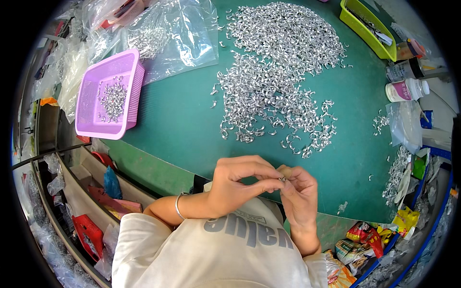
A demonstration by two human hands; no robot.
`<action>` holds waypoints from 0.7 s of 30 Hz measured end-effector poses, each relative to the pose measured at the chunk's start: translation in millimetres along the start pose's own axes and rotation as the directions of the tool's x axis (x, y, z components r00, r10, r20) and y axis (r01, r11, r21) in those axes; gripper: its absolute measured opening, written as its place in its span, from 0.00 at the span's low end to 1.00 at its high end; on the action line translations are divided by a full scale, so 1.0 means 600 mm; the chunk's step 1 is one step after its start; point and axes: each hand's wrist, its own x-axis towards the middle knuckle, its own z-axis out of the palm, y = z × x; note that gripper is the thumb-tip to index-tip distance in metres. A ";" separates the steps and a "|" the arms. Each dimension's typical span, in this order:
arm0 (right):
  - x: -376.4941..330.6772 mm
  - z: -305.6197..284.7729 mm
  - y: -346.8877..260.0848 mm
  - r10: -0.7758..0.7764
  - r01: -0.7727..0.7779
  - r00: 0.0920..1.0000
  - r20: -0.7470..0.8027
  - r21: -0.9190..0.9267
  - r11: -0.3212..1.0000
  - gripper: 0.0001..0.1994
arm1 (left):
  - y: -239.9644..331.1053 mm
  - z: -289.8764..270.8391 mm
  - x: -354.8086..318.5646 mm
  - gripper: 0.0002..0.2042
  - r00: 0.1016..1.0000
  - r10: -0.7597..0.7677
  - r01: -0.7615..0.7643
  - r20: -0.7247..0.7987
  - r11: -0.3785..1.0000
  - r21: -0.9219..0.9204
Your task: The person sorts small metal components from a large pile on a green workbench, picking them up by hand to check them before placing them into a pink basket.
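Observation:
My left hand (244,185) and my right hand (300,198) meet at the near edge of the green table. Thumb and fingers of both are pinched together on a small silver metal piece (283,179), mostly hidden by the fingertips. Something tan covers a fingertip of the right hand. Just beyond them spreads a big pile of small curved silver metal pieces (283,43), its loose near end (312,139) closest to my fingers. At the left, a purple plastic basket (134,96) has a small heap of similar pieces in it.
A clear plastic bag (187,38) lies behind the basket. On the right are a green tray (355,24), a white bottle (406,90) and another heap of metal pieces (396,177). Snack packets (357,245) sit below the table's right edge; open drawers (115,185) stand at left.

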 end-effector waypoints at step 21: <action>0.009 -0.003 0.009 -0.516 0.328 0.850 -0.106 -0.659 0.676 0.04 | -0.012 -0.012 0.016 0.06 0.687 -0.631 0.682 0.359 0.392 -0.617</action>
